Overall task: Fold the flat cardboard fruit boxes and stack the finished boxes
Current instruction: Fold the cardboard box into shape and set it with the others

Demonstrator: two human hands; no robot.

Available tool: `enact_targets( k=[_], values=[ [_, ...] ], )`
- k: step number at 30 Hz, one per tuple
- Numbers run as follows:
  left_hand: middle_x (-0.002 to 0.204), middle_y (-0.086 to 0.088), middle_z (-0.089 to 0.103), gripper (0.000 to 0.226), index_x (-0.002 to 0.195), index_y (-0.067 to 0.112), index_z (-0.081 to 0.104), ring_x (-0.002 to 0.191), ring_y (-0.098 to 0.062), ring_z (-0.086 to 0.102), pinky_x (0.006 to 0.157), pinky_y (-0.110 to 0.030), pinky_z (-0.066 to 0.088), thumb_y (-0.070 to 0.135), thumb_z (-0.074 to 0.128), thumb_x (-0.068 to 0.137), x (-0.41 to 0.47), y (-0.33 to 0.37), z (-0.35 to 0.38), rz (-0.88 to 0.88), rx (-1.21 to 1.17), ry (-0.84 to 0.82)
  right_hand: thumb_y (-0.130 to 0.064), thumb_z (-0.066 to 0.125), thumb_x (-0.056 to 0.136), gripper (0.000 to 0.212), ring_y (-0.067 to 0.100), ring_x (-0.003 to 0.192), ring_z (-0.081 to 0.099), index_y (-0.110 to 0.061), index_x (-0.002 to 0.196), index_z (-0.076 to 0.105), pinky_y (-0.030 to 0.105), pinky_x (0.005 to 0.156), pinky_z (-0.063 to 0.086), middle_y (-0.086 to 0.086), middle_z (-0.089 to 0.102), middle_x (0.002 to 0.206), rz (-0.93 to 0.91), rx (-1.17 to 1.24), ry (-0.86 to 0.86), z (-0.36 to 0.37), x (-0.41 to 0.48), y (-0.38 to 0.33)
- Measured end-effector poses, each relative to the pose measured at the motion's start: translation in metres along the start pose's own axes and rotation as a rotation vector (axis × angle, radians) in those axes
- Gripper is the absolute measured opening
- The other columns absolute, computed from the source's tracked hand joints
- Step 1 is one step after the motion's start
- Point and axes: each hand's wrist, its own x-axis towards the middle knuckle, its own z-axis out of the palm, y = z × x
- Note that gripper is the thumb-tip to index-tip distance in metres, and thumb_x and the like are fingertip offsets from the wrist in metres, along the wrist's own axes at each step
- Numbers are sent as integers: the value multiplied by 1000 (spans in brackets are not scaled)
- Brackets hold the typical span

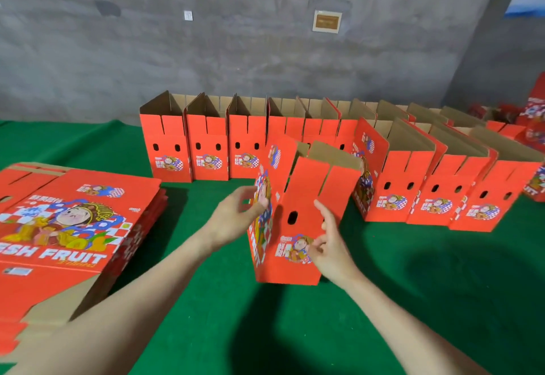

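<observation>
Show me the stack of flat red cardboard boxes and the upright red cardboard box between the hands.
Stack of flat red cardboard boxes (pixel 73 227): head view, printed top sheet.
Upright red cardboard box (pixel 300 194): head view, front panel above the oval hole.

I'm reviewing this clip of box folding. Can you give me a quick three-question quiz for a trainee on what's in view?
1. True or false: the pile of flat boxes lies to the left of the left hand.
2. The top flaps of the upright box nearest the person are: A) standing open, B) folded shut, C) taped down.
3. Fill in: the table cover is ___ in colour.

Key: 1 true; 2 A; 3 green.
</observation>
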Motion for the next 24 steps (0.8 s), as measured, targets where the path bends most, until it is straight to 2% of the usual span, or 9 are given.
enact_targets(
  k=[4, 7, 8, 10, 12, 14, 17, 19, 24],
  values=[
    [151, -2, 36, 70, 151, 27, 18, 132, -15, 42, 105, -46, 42, 40, 54, 93, 5, 7, 18, 23, -114, -3, 12, 49, 78, 81, -2, 88, 53, -47, 130, 28, 14, 88, 45, -10, 41, 123, -46, -101, -110, 20, -26, 22],
    [154, 0, 30, 68, 152, 29, 14, 139, -15, 29, 110, -37, 33, 33, 52, 96, 10, 4, 20, 151, 73, 28, 1, 49, 84, 73, 17, 121, 47, -46, 135, 25, 19, 104, 33, 5, 20, 147, -94, -361, -231, 33, -46, 39],
    [149, -3, 39, 59, 149, 27, 24, 133, -17, 39, 106, -28, 33, 29, 51, 97, 12, 1, 20, 180, 137, 39, -3, 48, 87, 71, 23, 125, 46, -47, 137, 24, 19, 101, 33, 7, 8, 154, -65, -450, -257, 36, -50, 42],
    [113, -3, 61, 39, 136, 22, 46, 91, -12, 56, 79, -22, 35, 24, 49, 97, 13, -1, 20, 224, 248, 59, -7, 44, 90, 75, 32, 126, 47, -57, 139, 16, 28, 99, 41, 8, -13, 158, 13, -595, -288, 41, -55, 44],
    [78, 4, 56, 22, 117, 21, 55, 56, -2, 46, 63, -25, 30, 23, 50, 96, 12, -3, 22, 238, 271, 73, -6, 42, 92, 81, 37, 132, 40, -62, 139, 8, 36, 100, 44, 12, -22, 156, 72, -668, -327, 46, -55, 39],
    [68, 10, 52, 7, 102, 26, 54, 51, -1, 46, 62, -28, 35, 26, 51, 96, 10, -4, 23, 242, 197, 75, -3, 42, 91, 85, 37, 136, 33, -62, 140, 4, 37, 101, 44, 16, -25, 154, 97, -702, -339, 50, -54, 36],
    [105, 22, 60, 33, 123, 41, 49, 88, -7, 63, 81, -32, 51, 55, 36, 95, 1, -12, 14, 158, -200, -29, -3, 45, 89, 91, 36, 134, 37, -61, 141, -2, 36, 99, 44, 20, -23, 153, 91, -747, -338, 53, -51, 40],
    [131, 23, 48, 57, 144, 47, 22, 111, -18, 61, 95, -34, 46, 67, 22, 91, -5, -37, 12, 35, -325, -27, -3, 46, 87, 94, 37, 131, 40, -60, 140, -7, 36, 100, 43, 21, -21, 153, 80, -777, -335, 52, -46, 44],
    [155, -12, 26, 49, 150, 10, 19, 143, -20, 26, 110, -21, 20, 26, 27, 105, -36, -149, 51, -315, 379, -291, -2, 49, 87, 94, 38, 119, 48, -59, 138, -7, 39, 99, 44, 21, -20, 153, 122, -805, -345, 52, -18, 56]
  ],
)
